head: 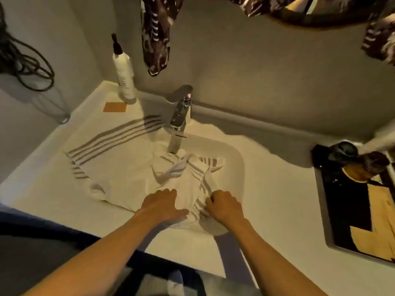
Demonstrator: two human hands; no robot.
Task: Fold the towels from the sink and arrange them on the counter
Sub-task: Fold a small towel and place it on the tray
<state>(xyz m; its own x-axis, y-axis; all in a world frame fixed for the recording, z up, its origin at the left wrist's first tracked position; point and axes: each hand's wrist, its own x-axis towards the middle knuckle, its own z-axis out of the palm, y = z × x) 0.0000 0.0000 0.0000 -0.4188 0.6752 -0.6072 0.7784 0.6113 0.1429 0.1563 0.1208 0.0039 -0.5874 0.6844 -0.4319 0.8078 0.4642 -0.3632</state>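
Your left hand (164, 205) lies flat and open on the soft towel (183, 180); your right hand (224, 207) pinches its near striped edge. It looks light and floppy, so grab corners.

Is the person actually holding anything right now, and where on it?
The right hand pinches a fold of the striped towel in the sink, near its front edge. The left hand lies flat on it, gripping nothing.

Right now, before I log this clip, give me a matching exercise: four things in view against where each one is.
Things:
1. white bottle
2. faucet
3. left hand
4. dark tray

Places:
A. counter's right end
B. flat on the towel
C. back left corner of the counter
D. behind the basin, over the towels

Pairs: 1-C, 2-D, 3-B, 4-A
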